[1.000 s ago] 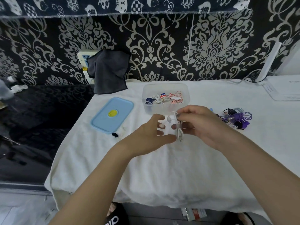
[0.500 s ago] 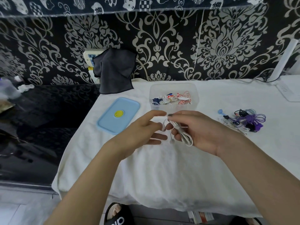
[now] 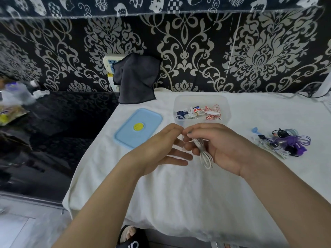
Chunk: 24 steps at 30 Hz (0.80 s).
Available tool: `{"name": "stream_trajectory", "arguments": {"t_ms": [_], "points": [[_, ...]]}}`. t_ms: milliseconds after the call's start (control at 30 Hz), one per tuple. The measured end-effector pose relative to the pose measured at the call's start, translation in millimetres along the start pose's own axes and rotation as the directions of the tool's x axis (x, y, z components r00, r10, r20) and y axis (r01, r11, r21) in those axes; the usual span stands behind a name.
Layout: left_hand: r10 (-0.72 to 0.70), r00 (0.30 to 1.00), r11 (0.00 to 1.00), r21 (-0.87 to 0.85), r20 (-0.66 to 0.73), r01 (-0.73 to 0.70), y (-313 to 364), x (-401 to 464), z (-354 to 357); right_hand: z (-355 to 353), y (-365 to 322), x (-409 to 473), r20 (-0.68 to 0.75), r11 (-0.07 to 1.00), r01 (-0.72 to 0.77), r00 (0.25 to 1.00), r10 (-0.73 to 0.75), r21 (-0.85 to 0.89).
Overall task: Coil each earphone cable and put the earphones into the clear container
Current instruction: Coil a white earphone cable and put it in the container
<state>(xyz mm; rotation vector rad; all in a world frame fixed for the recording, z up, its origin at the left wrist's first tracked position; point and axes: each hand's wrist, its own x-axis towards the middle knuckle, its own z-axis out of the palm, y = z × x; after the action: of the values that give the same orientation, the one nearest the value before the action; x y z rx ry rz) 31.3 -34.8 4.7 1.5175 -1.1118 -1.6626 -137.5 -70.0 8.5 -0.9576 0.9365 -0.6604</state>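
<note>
A coiled white earphone cable [image 3: 204, 153] hangs from my right hand [image 3: 220, 147], which grips the bundle above the white-covered table. My left hand [image 3: 161, 149] faces it, thumb and forefinger pinching the cable's end near the top, the other fingers straight. Just behind both hands stands the clear container [image 3: 225, 108], holding coiled blue, white and red-striped earphones [image 3: 198, 112]. A tangle of purple, black and clear earphones [image 3: 286, 142] lies on the cloth at the right.
A light blue lid with a yellow centre [image 3: 138, 128] lies left of the container. A dark cloth [image 3: 136, 81] hangs over a wall socket at the back. A black surface with packets drops away at the left. A slipper [image 3: 130, 238] shows below the table's front edge.
The white cable was being wound round my left fingers; it is now a loose bundle in my right hand. The view has shifted left, so everything sits further right.
</note>
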Motion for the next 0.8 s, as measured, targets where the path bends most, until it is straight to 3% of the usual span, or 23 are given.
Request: {"name": "stream_trajectory", "arguments": {"t_ms": [167,333,667,733,800], "points": [[0.028,0.999,0.999,-0.042,-0.041,-0.030,-1,6,-2,2,0,5,0.010,0.996,0.007,1.000,-0.006,-0.091],[0.080,0.982,0.996,-0.018,-0.172,-0.085,-3,12,-10,9,4,11,-0.089,0.935,0.015,0.995,-0.050,-0.353],[0.060,0.981,0.994,-0.079,-0.183,-0.076,-2,13,-24,19,6,25,-0.100,0.909,0.059,0.989,-0.110,-0.413],[0.079,0.970,0.997,0.012,-0.230,-0.079,-6,12,-30,19,6,26,-0.122,0.906,0.062,0.985,-0.124,-0.420],[0.157,0.932,0.942,0.333,-0.327,-0.042,-16,10,-42,20,7,26,-0.133,0.890,0.070,0.981,-0.145,-0.450]]}}
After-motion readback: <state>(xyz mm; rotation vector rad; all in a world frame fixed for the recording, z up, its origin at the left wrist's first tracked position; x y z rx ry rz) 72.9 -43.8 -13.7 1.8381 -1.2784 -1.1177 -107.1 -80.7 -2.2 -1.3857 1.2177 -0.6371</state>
